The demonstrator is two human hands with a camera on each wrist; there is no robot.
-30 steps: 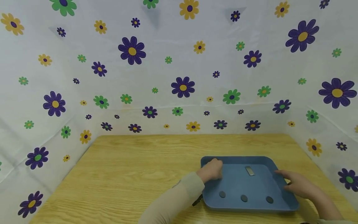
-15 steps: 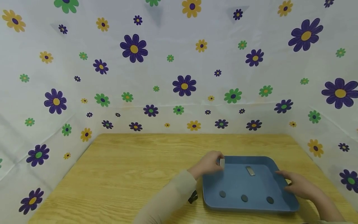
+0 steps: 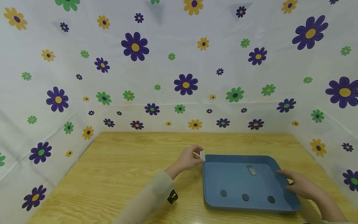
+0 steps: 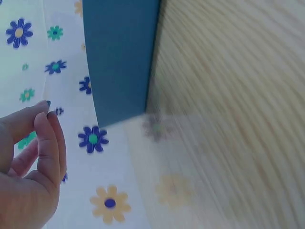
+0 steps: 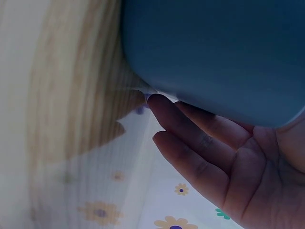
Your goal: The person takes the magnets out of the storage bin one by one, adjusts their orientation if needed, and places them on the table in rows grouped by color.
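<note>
My left hand [image 3: 186, 159] pinches a small pale rectangular block [image 3: 202, 156] between thumb and fingers, just beyond the back left corner of a blue tray [image 3: 250, 159]. In the left wrist view the left hand [image 4: 35, 164] has its fingertips together, beside the tray's outer wall [image 4: 121, 62]. Inside the tray lie a flat silvery rectangular piece [image 3: 251, 170] and three dark round discs [image 3: 245, 197] in a row near the front. At the tray's right side rests my right hand [image 3: 303, 186]; its fingers [image 5: 190, 167] lie extended along the outside of the wall.
The tray stands on the right part of a wood-grain table [image 3: 126, 174]. A black strap [image 3: 172, 196] shows at my left sleeve [image 3: 148, 199]. White flower-print cloth [image 3: 167, 68] encloses the table at the back and both sides.
My left hand has lifted the pale block from inside the tray's left side and carried it left, past the back left corner. The right hand has stayed at the tray's right side.
</note>
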